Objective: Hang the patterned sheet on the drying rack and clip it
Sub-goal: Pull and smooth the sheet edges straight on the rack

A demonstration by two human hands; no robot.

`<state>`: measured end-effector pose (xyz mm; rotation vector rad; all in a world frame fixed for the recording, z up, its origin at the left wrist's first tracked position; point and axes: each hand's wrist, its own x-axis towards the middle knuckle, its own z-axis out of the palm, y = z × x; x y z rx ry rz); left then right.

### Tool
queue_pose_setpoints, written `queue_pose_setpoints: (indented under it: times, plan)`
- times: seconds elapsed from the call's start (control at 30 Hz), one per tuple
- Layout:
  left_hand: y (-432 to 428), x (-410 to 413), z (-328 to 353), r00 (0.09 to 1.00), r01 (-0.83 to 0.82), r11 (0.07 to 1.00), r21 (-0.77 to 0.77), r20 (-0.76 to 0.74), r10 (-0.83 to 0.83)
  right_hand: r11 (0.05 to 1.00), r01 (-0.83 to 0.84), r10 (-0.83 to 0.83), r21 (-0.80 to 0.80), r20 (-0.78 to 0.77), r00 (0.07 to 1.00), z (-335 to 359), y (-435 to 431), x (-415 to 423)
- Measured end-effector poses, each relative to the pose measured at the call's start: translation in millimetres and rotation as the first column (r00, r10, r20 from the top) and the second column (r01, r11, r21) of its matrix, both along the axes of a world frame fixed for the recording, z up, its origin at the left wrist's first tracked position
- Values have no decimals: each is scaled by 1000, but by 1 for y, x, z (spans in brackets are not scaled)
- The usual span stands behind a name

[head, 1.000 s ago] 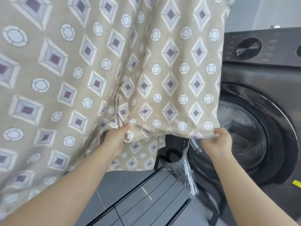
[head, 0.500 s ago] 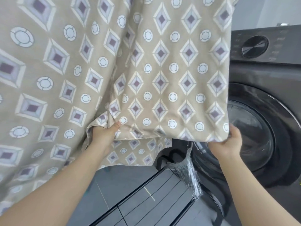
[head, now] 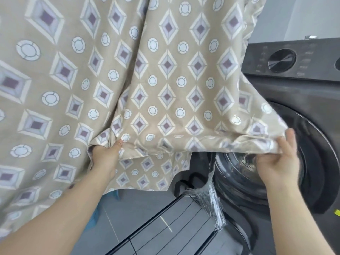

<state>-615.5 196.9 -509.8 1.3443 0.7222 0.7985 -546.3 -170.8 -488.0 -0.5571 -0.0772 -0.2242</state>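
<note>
The patterned sheet fills most of the view. It is beige cloth printed with purple-centred diamonds and white rings, and it hangs down from above the top edge of the picture; what carries it up there cannot be seen. Its lower hem is stretched out between the two bare hands, with a second layer of the same cloth hanging lower behind it.

To the right, behind the sheet's edge, stands a dark grey front-loading washing machine, its round glass door shut.

The left grip clutches a bunched fold of the hem, with the thumb on the near face and the fingers tucked out of sight behind the cloth. The right grip holds the hem's right corner in front of the machine door, its fingers reaching up behind the edge and the cloth draped over them.

Below the hands a black-framed slatted panel lies on the grey tiled floor, with crumpled clear plastic film wrapped around its far corner.

A round black dial sits on the machine's control panel, and a small yellow tag shows at the right edge.
</note>
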Motion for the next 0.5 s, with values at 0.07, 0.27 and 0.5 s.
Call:
queue_pose_setpoints:
  times: [0.07, 0.27, 0.5]
  plan:
    - [-2, -1, -3, 999, 1, 1000, 22, -40, 0, 991, -66, 80, 114, -125, 989, -31, -1, 11]
    - [-11, -3, -4, 994, 77, 995, 60, -88, -71, 1000, -13, 23, 28, -387, 922, -48, 10, 0]
    - [-18, -1, -15, 967, 130, 965, 226, -242, -73, 982, 29, -109, -185, -438, 892, -49, 26, 11]
